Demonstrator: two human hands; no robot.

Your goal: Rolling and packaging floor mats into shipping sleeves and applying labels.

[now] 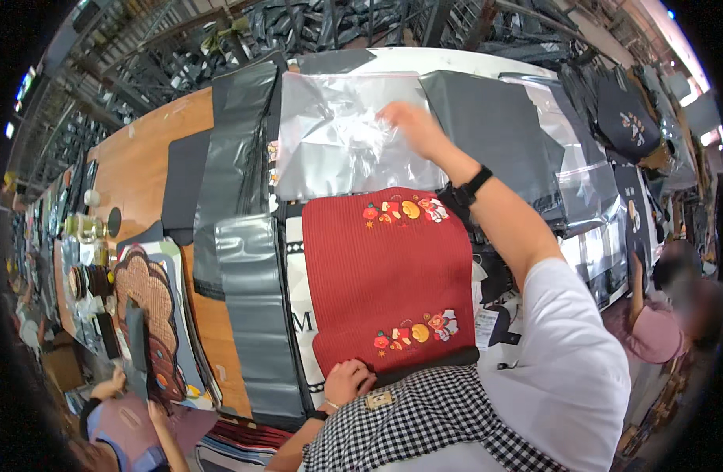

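A red ribbed floor mat (389,275) with colourful cartoon prints at its far and near ends lies in front of me. My left hand (350,383) is at its near-left corner, fingers bent over the edge and gripping it. Beyond the mat lies a stack of clear plastic bags (322,141), shiny and wrinkled. Over the right part of these bags is my right hand (415,130), with a black watch on the wrist. Motion smears its fingers, so whether it touches or pinches the top bag cannot be made out.
Grey plastic bags (255,267) are piled left of the mat, dark grey sheets (491,134) right of the clear bags. Brown patterned mats (145,291) lie farther left on the wooden table (153,134). Co-workers (137,425) stand at the left and at the right (652,334).
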